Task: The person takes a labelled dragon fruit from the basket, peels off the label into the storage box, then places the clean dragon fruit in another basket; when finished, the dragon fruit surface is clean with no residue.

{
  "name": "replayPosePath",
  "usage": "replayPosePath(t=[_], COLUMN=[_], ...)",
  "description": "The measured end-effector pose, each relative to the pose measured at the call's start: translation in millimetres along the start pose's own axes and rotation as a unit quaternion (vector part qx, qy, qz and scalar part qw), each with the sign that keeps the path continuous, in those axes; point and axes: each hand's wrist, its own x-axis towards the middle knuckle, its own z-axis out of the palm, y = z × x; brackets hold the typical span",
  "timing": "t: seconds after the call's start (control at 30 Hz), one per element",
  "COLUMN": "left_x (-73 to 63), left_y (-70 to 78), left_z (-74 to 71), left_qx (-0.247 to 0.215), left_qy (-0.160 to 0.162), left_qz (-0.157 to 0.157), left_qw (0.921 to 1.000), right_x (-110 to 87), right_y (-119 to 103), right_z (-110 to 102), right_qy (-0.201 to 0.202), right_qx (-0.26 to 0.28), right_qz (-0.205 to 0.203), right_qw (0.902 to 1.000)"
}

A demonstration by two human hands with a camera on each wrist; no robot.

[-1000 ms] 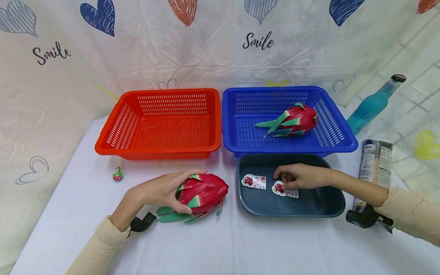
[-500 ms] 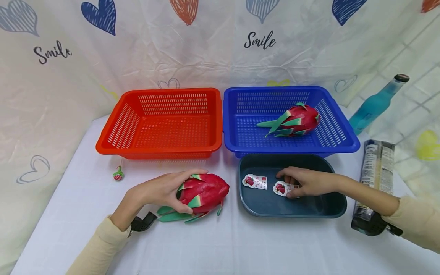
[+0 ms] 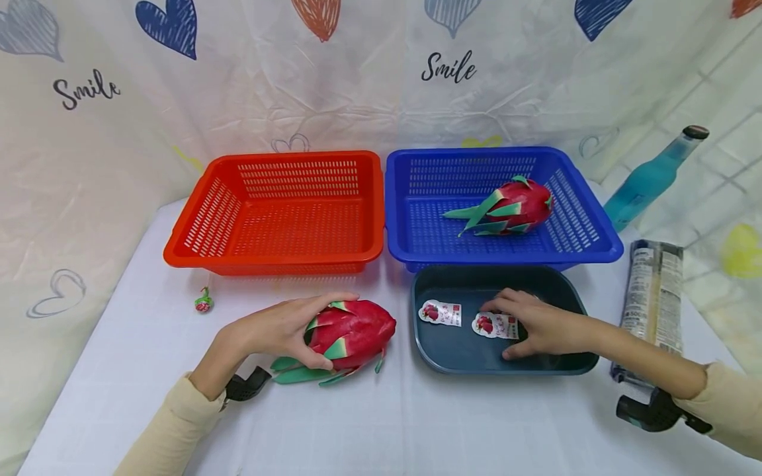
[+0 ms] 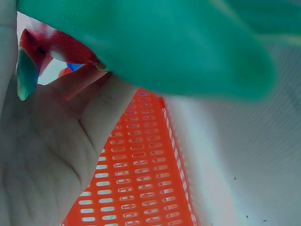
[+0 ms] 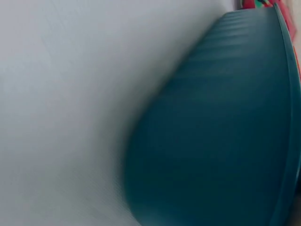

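My left hand [image 3: 282, 330] grips a red dragon fruit [image 3: 360, 330] with green leaves, which lies on the table in front of the red basket. In the left wrist view the palm [image 4: 44, 146] shows beneath a large green leaf [image 4: 178, 47] of that fruit. Over the dark teal tray [image 3: 440, 360], my right hand [image 3: 544, 325] has its thumb and fingers spread apart around a small white label [image 3: 494, 325] printed with a dragon fruit. Whether the fingertips touch the label or the tray floor, I cannot tell. Another such label [image 3: 439, 313] lies to its left.
Behind stand a red basket [image 3: 274, 261] and a blue basket [image 3: 428, 250], which holds another dragon fruit [image 3: 514, 208]. At the right are a bottle of blue liquid [image 3: 645, 178] and a printed packet [image 3: 655, 297]. A small red-green trinket [image 3: 204, 303] lies at left.
My right hand has shifted slightly right and toward me, and its fingers have spread away from the right-hand label, now more fully visible. The left hand and its dragon fruit have stayed put.
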Motion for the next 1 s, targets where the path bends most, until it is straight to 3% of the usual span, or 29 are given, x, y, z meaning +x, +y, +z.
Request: replayPosePath(t=[0.13, 0.23, 0.37, 0.5, 0.7, 1.0], left_x=[-0.1, 0.2, 0.9, 1.1, 0.6, -0.4], left_y=[-0.7, -0.3, 0.7, 1.8, 2.0, 0.0], left_z=[0.6, 0.6, -1.4, -3.3, -2.8, -0.8], left_qx=[-0.001, -0.003, 0.001, 0.004, 0.005, 0.001], left_qy=[0.0, -0.004, -0.003, 0.001, 0.0, 0.0], left_qz=[0.004, 0.0, -0.003, -0.001, 0.001, 0.0], left_qw=[1.0, 1.0, 1.0, 1.0, 1.0, 1.0], right_x=[-2.3, -6.8, -18.1, -28.5, -37.0, -38.6], right_y=[0.2, -2.3, -6.5, 1.6, 18.1, 36.9], right_z=[-1.7, -11.5, -29.4, -40.7, -47.8, -55.1], right_qy=[0.062, 0.134, 0.257, 0.344, 0.388, 0.381], right_qx=[-0.024, -0.008, -0.008, 0.0, 0.019, -0.004], right_qz=[-0.019, -0.064, -0.11, -0.086, -0.016, 0.081], right_qw=[0.9976, 0.9888, 0.9601, 0.9349, 0.9215, 0.9209])
